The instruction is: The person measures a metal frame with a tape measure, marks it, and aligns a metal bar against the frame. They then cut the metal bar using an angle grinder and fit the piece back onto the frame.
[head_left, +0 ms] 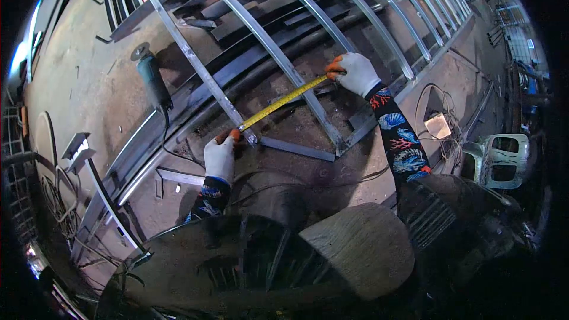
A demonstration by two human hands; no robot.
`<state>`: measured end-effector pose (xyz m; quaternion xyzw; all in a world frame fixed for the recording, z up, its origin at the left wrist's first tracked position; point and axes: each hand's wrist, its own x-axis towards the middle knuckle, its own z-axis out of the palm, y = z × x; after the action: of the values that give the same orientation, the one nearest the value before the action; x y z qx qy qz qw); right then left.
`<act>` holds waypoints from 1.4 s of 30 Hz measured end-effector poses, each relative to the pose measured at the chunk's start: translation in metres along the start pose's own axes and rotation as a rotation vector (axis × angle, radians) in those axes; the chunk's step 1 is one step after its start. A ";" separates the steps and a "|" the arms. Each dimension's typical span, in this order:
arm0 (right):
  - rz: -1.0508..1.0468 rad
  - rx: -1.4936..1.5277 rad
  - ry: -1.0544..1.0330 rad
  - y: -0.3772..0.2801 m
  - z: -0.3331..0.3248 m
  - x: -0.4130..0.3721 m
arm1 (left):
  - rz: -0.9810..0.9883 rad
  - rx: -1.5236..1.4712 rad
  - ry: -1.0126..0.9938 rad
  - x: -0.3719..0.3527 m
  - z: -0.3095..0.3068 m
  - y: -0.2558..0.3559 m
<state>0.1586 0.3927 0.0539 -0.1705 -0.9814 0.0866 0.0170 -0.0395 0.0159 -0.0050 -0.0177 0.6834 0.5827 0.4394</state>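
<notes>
A yellow tape measure blade (283, 102) stretches taut between my gloved hands, crossing a steel frame of parallel bars. My left hand (219, 157), in a white glove with orange fingertips, pinches the lower end of the blade against the end of a steel bar (198, 62). My right hand (355, 73) is closed around the upper end, near a second bar (281, 59). I cannot make out the tape's case. Below the blade, a short flat steel piece (298, 149) lies between the ends of these bars.
An angle grinder (154, 83) with its cord lies on the floor at left. A metal stand (109, 195) is at lower left. At right are a pale plastic stool (501, 161) and coiled wire (441, 106). A dark rounded surface (255, 261) fills the bottom foreground.
</notes>
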 end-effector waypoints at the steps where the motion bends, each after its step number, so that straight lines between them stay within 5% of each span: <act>1: -0.003 0.006 0.001 0.000 0.001 0.000 | -0.028 -0.050 -0.016 -0.001 0.000 0.000; 8: 0.049 0.069 -0.014 -0.007 -0.014 -0.006 | 0.102 -0.091 0.061 -0.010 -0.008 0.001; 10: 0.072 0.109 0.017 -0.013 -0.020 -0.013 | 0.154 -0.069 0.287 -0.025 -0.010 0.019; 12: 0.261 0.372 0.136 -0.028 -0.026 -0.023 | 0.183 -0.087 0.289 -0.024 -0.019 0.007; 14: 0.435 0.559 0.128 -0.055 -0.021 -0.031 | 0.397 0.210 0.311 -0.032 -0.007 0.007; 15: 0.493 0.829 0.269 -0.064 -0.008 -0.036 | 0.347 -0.009 0.157 -0.041 0.009 0.007; 16: 0.548 1.098 0.412 -0.077 0.001 -0.041 | 0.563 0.342 0.028 -0.050 0.017 0.017; 17: 0.599 1.283 0.346 -0.096 0.006 -0.047 | 0.386 0.178 -0.131 -0.075 0.041 0.041; 19: 0.635 1.475 0.227 -0.151 0.012 -0.055 | 0.765 0.451 -0.216 -0.086 0.068 0.041; 20: 0.621 1.482 0.186 -0.177 0.011 -0.060 | 0.769 0.464 -0.207 -0.096 0.079 0.044; 21: 0.467 1.205 0.171 -0.192 0.021 -0.070 | 0.661 0.451 -0.221 -0.109 0.088 0.053; 24: 0.305 1.190 0.218 -0.215 0.054 -0.083 | 0.624 0.539 -0.238 -0.108 0.075 0.046; 26: 0.916 1.965 0.148 -0.224 0.050 -0.089 | 0.699 0.622 -0.249 -0.104 0.061 0.050; 30: 0.888 1.736 0.000 -0.230 0.057 -0.101 | 0.578 1.095 -0.452 -0.104 0.023 0.087; 34: 0.817 1.744 -0.037 -0.258 0.025 -0.085 | 0.378 1.101 -0.682 -0.078 -0.042 0.079; 38: 0.553 1.847 -0.246 -0.277 0.053 -0.088 | -0.020 0.885 -0.547 -0.085 -0.097 0.055; 42: 0.657 1.692 -0.445 -0.292 0.051 -0.084 | -0.055 0.969 -0.598 -0.080 -0.146 0.018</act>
<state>0.1378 0.0850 0.0552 -0.3498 -0.4752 0.8036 -0.0780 -0.0845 -0.1357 0.0486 0.3338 0.7178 0.1710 0.5866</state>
